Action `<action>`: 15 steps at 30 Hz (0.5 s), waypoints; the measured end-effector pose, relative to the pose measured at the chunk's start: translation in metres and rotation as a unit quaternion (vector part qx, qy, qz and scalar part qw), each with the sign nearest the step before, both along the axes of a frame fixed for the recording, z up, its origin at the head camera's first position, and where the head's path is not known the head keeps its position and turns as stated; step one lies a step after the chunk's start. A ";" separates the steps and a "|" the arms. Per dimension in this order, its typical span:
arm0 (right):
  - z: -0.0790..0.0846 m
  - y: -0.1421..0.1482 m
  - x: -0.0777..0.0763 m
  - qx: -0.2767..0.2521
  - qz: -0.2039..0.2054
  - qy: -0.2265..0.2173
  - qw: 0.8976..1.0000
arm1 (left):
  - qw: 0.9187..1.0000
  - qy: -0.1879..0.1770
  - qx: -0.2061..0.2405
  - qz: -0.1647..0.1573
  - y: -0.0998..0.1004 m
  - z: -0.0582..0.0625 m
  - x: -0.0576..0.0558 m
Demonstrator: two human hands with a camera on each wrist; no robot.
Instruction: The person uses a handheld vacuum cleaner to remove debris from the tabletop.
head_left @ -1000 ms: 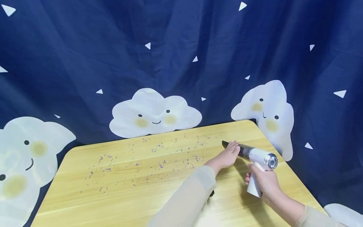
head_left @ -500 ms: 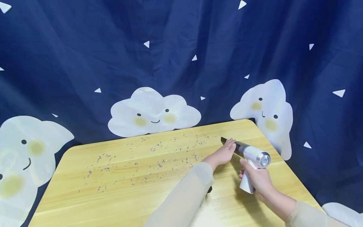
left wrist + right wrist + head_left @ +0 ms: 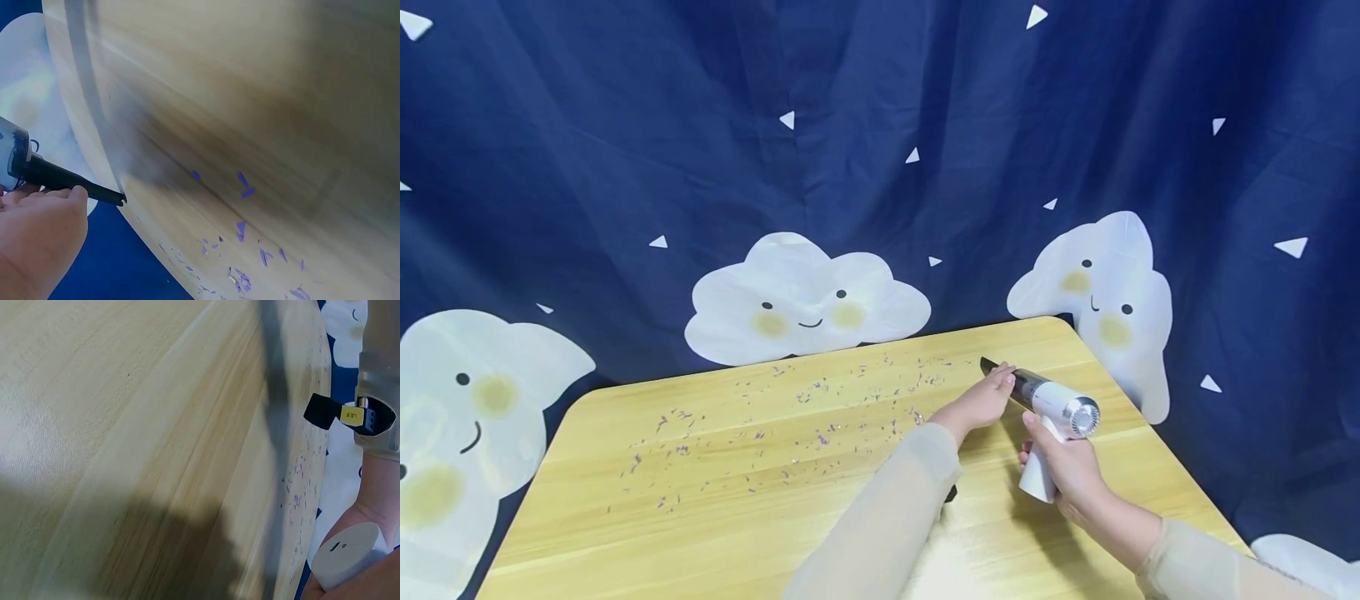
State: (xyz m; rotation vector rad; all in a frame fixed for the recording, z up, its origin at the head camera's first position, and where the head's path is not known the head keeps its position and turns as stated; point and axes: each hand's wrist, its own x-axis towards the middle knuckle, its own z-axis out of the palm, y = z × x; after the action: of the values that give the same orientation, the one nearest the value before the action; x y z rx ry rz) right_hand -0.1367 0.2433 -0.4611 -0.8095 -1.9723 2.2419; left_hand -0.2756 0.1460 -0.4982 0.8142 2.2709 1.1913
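A white handheld vacuum cleaner (image 3: pixel 1054 405) with a dark front tube and a black slanted nozzle hangs above the table's right part, tip pointing left and back. My right hand (image 3: pixel 1071 468) grips its white handle. The handle's round base (image 3: pixel 347 555) shows in the right wrist view. My left hand (image 3: pixel 981 403) holds the front tube near the black nozzle (image 3: pixel 75 182), fingers bent against it; part of the grip is hidden. Purple paper-like shreds (image 3: pixel 823 438) lie scattered on the table left of the nozzle.
The light wooden table (image 3: pixel 625 550) has rounded corners. Behind it hangs a dark blue curtain (image 3: pixel 850 100) with smiling clouds and white triangles. A small black and yellow device (image 3: pixel 351 415) sits on the left wrist. Both arms cast shadows on the wood.
The vacuum cleaner and both hands have shifted leftward and slightly back, the right hand most. The head view has moved slightly. The shreds look unchanged.
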 end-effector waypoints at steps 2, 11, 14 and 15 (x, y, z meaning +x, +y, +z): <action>-0.001 0.000 -0.002 -0.001 0.003 0.000 1.000 | 1.000 0.002 -0.001 0.002 -0.001 -0.001 -0.001; -0.003 0.001 -0.005 -0.007 0.015 0.004 1.000 | 1.000 0.006 -0.009 0.011 -0.003 -0.003 -0.004; -0.002 0.001 -0.006 -0.010 0.020 0.007 1.000 | 1.000 0.005 -0.016 0.016 -0.005 -0.001 -0.004; -0.002 0.001 -0.007 -0.011 0.022 0.007 1.000 | 1.000 0.008 -0.019 0.017 -0.005 -0.001 -0.004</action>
State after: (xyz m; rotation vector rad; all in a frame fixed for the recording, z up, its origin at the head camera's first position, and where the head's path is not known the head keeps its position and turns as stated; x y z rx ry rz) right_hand -0.1435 0.2445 -0.4632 -0.7564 -1.9820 2.2910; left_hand -0.2796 0.1407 -0.4991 0.7775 2.3213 1.1575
